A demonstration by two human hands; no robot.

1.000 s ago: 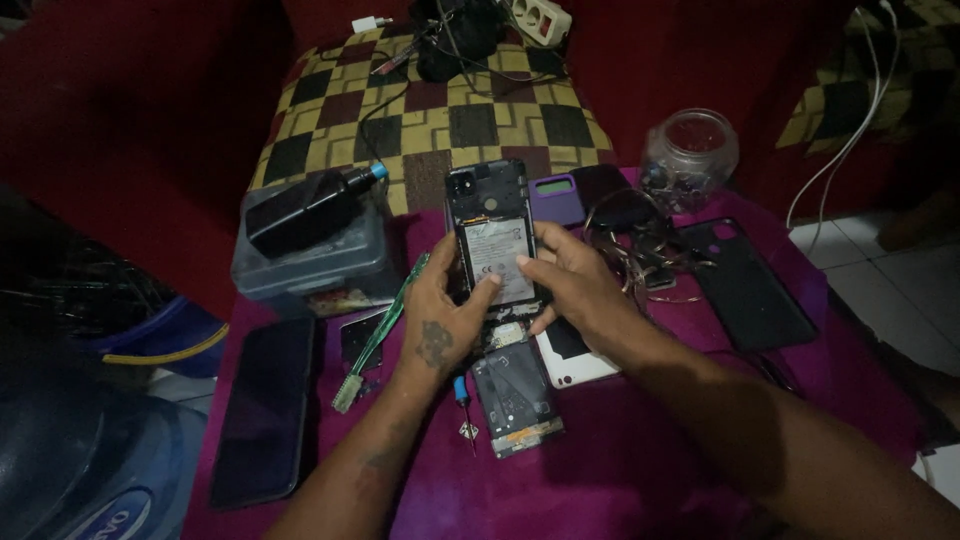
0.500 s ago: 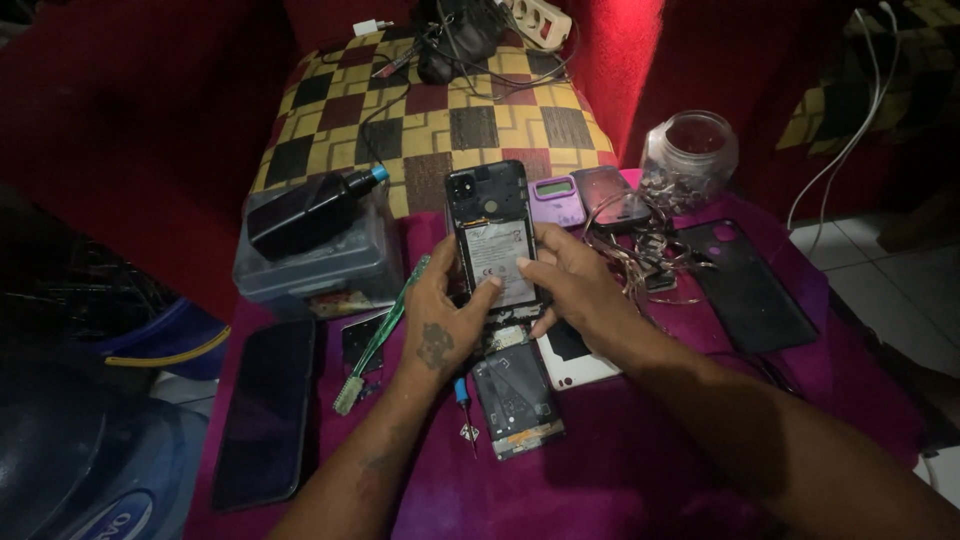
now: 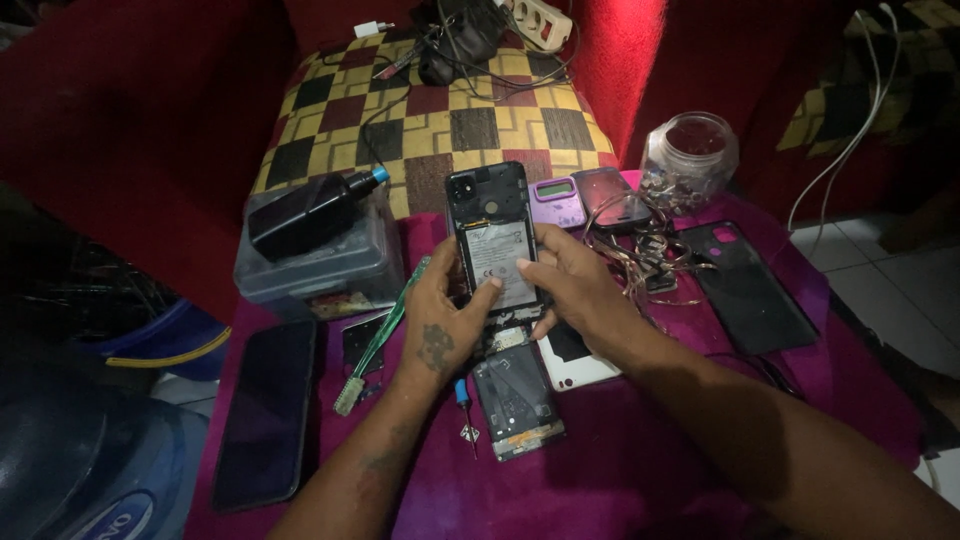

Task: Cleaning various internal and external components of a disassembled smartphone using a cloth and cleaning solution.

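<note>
We are looking at a dim, reddish scene where light is falling brightest on the checkered cushion (image 3: 440, 120), shadows are swallowing the left edge, and the near forearms are blurring toward the bottom corners.

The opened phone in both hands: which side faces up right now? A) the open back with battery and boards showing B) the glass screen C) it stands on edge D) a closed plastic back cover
A: the opened phone shows its battery and bare boards upward, held between the left hand and the right hand; a separate black back cover lies on the purple cloth.
</note>
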